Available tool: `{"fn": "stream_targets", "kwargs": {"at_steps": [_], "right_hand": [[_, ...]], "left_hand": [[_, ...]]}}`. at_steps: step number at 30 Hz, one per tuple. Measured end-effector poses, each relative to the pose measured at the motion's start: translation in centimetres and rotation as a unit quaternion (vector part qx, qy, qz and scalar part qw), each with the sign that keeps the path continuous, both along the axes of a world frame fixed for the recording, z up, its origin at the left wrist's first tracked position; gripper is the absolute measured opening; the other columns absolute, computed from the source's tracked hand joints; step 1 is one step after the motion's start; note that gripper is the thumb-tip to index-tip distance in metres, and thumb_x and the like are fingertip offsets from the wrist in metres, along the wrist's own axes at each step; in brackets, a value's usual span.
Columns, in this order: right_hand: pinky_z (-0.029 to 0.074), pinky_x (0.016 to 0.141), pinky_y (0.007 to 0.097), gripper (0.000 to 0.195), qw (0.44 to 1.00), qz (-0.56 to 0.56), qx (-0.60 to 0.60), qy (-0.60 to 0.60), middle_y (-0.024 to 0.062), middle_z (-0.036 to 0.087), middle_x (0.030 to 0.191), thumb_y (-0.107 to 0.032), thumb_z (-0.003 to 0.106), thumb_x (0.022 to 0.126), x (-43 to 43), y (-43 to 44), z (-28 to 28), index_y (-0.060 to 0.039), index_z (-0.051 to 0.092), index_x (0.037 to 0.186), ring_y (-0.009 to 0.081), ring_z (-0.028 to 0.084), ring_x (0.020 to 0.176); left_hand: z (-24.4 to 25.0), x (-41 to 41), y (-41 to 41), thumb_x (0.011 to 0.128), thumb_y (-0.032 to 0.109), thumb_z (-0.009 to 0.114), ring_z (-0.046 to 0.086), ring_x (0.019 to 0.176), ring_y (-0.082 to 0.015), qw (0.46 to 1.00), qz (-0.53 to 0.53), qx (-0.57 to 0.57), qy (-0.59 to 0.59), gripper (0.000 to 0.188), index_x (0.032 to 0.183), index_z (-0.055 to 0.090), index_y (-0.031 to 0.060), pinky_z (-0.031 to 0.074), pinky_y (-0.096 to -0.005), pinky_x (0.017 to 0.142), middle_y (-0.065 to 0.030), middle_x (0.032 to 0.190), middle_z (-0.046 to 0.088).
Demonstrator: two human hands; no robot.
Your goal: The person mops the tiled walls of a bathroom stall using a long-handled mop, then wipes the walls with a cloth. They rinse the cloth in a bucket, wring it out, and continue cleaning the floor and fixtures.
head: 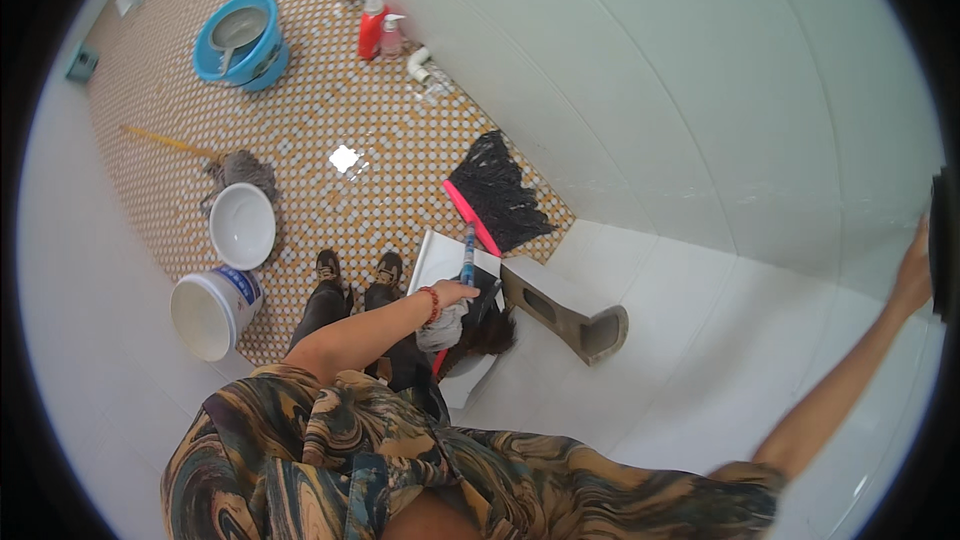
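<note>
My left hand [456, 291], with a red bead bracelet at the wrist, is closed around a blue patterned handle [469, 251]. This handle runs to a pink mop head [471, 216] whose black strands [501, 191] spread over the tiles by the wall. A grey cloth [442, 328] hangs just below that hand. Under it are dark brown bristles [491, 337] and a white fixture [435, 259], both partly hidden. At the far right edge, my right hand [911, 270] reaches to a black object [940, 244] against the wall; its fingers are mostly hidden.
A hollow pedestal-like piece [562, 304] lies beside the white fixture. On the left are a white bucket [202, 319], a white bowl [242, 225] and a grey mop [244, 172]. Farther off stand a blue bucket [277, 64], a red bottle [371, 30] and a white pipe elbow [418, 66].
</note>
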State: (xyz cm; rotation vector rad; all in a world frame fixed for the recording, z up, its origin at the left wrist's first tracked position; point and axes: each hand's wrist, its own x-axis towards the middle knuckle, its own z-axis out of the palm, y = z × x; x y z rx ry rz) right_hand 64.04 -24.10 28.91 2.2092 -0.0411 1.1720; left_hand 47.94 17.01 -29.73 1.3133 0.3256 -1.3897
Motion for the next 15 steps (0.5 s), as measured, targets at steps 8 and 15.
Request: {"fn": "stream_targets", "kwargs": {"at_steps": [8,15], "right_hand": [[0.046,0.070,0.0322,0.046,0.019,-0.135,0.956,0.261,0.0113,0.057,0.081,-0.040,0.047,0.081,-20.4,25.1,-62.3,0.0002,0.048,0.104,0.0227,0.056,0.073],[0.041,0.054,0.0186,0.011,0.451,0.163,0.748,0.460,0.0075,0.057,0.069,0.000,0.044,0.070,-19.6,28.9,-60.6,0.0033,0.054,0.072,0.0113,0.052,0.060]], "left_hand": [[3.6,0.6,1.6,0.051,0.028,0.065,0.053,0.089,-0.0191,0.988,-0.066,-0.088,-0.107,0.056,0.096,0.055,-0.0035,0.041,-0.0258,0.071,-0.0129,0.090,0.058],[3.7,-3.9,16.6,0.065,0.024,0.057,0.051,0.092,-0.0214,0.989,0.032,0.045,-0.135,0.050,0.111,0.050,0.0065,0.040,-0.0287,0.079,-0.0133,0.101,0.055]]}}
